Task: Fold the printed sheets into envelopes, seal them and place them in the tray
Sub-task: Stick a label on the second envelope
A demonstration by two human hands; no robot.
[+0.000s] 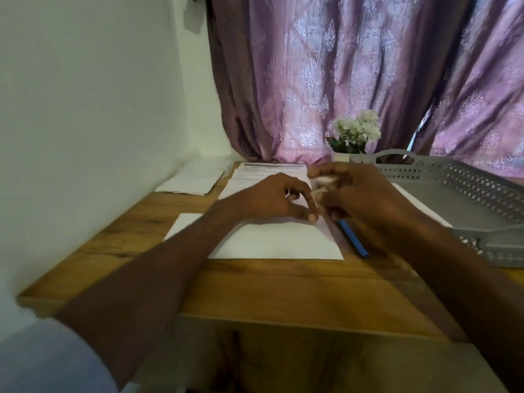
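A plain white sheet (272, 242) lies flat in the middle of the wooden table (255, 290). My left hand (272, 199) hovers over its far edge with fingers curled, thumb tip down near the paper. My right hand (360, 191) is closed around a small pale object (324, 182), blurred and hard to identify. The left fingertips reach toward that object; whether they grip it is unclear. Printed sheets (255, 173) lie behind the hands. The grey perforated tray (442, 194) stands at the right, its visible floor bare.
A blue pen (354, 239) lies right of the white sheet. Folded white papers (192, 178) sit at the back left by the wall. A white flower pot (354, 131) stands before the purple curtain. Another white sheet (419, 205) lies beside the tray.
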